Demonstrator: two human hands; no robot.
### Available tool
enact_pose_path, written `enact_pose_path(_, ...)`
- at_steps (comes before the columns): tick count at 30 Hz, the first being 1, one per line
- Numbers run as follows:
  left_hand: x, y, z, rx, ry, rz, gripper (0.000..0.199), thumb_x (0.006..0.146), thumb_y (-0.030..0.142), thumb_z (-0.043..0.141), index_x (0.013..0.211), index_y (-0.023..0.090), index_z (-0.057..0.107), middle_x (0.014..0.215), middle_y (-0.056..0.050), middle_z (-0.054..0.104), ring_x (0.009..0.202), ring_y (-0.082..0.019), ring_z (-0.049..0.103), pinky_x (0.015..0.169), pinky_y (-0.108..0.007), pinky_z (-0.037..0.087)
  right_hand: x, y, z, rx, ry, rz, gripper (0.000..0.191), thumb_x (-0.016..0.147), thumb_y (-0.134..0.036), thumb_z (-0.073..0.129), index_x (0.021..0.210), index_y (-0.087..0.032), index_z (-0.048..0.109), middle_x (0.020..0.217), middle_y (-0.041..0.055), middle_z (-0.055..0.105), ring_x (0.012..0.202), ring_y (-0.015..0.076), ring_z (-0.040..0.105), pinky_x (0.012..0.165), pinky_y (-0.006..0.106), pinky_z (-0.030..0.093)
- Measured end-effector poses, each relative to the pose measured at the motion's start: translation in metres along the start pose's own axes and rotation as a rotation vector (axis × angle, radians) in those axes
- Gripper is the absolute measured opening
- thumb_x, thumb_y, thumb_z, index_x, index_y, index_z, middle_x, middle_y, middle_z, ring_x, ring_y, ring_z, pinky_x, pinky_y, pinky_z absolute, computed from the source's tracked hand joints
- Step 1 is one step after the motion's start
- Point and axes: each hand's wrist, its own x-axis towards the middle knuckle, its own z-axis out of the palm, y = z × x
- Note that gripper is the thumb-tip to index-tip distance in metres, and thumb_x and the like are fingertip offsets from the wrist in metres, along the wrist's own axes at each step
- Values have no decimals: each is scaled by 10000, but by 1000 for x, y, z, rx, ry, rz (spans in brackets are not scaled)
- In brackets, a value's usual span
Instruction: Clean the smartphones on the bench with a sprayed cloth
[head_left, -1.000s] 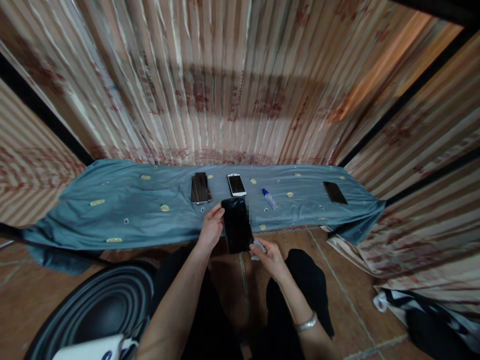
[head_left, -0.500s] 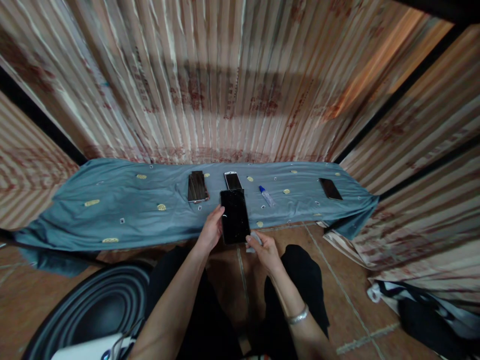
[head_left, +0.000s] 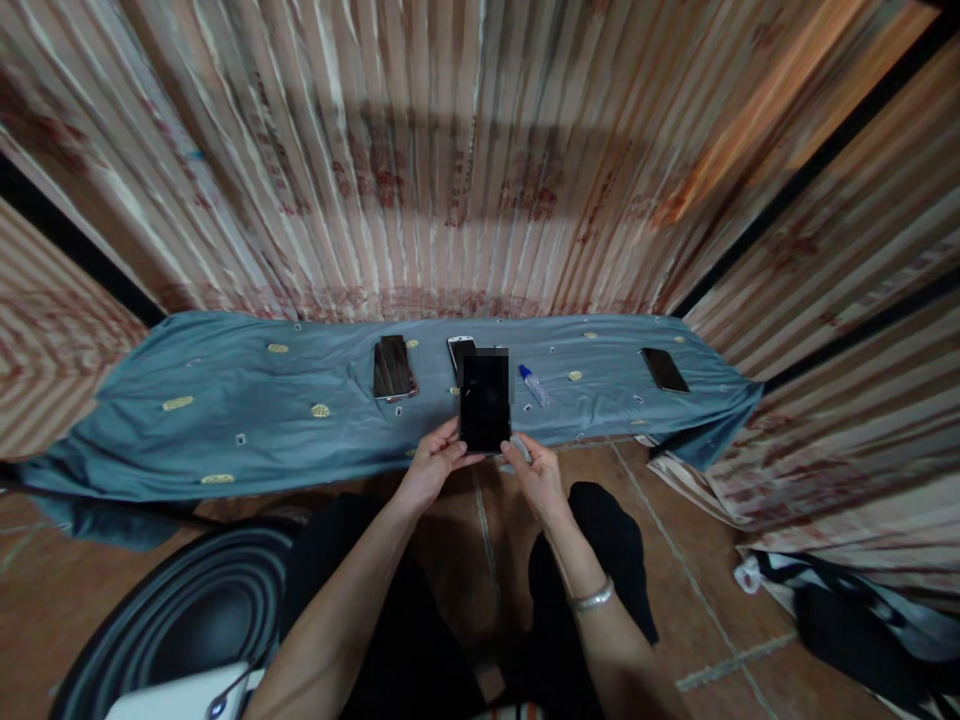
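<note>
A black smartphone, its dark screen towards me, is held up in front of the cloth-covered bench. My left hand grips its lower left corner. At the lower right corner my right hand is closed on the phone, with a pale grey cloth also between its fingers. Partly hidden behind the held phone lies a white-framed phone. To its right is a small clear bottle with a blue cap. Dark stacked phones lie to the left.
Another dark phone lies towards the right end of the blue patterned cloth. Striped curtains hang behind and at the sides. A ridged black round object and a white device are at lower left.
The held phone has moved slightly up and to the right. My left hand has slid from its left side to its lower left corner. The right hand stays at the lower right.
</note>
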Motion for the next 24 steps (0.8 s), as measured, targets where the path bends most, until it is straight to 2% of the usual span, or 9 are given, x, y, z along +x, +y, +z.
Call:
enact_pose_path(4,-1,4,-1,-32,21,-15,430,645,236,810,1061,172,721,981,-70,751,881,-231,700,861,-410,549,0,-6,-1,6,-18,-17,364,739,-538,688,686,-181,637,568,-32,556,564,114,496,559,238,428)
enact_pose_path(7,1,9,0,-152,63,-58,334,771,381,717,1023,161,727,988,-87,749,875,-223,700,837,-388,551,-4,-8,0,106,-36,44,405,695,-569,725,647,-183,612,553,-30,557,542,109,490,538,235,425)
enact_pose_path(10,5,12,3,-298,111,-105,412,857,509,584,1073,182,711,994,-84,749,958,-244,694,876,-394,535,-11,-2,9,225,-63,117,451,633,-600,767,635,-181,599,543,-35,554,514,97,483,522,231,432)
enact_pose_path(14,6,12,7,-401,30,-176,619,882,618,453,1170,115,670,1100,-155,724,1073,-307,663,957,-448,494,-19,11,20,234,-181,145,446,664,-601,753,672,-172,632,566,-32,578,509,82,487,519,213,433)
enact_pose_path(16,5,12,9,-428,13,-197,645,899,614,415,1188,89,656,1126,-175,713,1071,-305,665,977,-451,482,-20,15,17,174,-225,138,440,686,-604,734,688,-172,651,555,-36,569,498,81,480,494,204,418)
enact_pose_path(18,4,12,10,-424,20,-211,632,909,598,411,1205,91,647,1114,-170,717,1035,-288,680,970,-437,488,-17,15,8,95,-207,107,435,706,-604,715,739,-171,689,561,-30,583,500,91,493,485,208,422)
enact_pose_path(21,3,13,10,-395,36,-218,602,924,576,400,1204,104,649,1092,-158,727,985,-267,697,939,-421,509,-8,7,-9,-16,-88,28,430,780,-563,664,968,-183,733,732,20,700,625,146,603,579,255,503)
enact_pose_path(24,4,12,12,-356,70,-222,572,931,559,398,1159,113,674,1030,-150,743,951,-274,707,901,-427,531,4,-8,-15,-70,-32,-79,393,883,-453,550,1168,-218,685,1013,53,743,945,219,674,834,336,538)
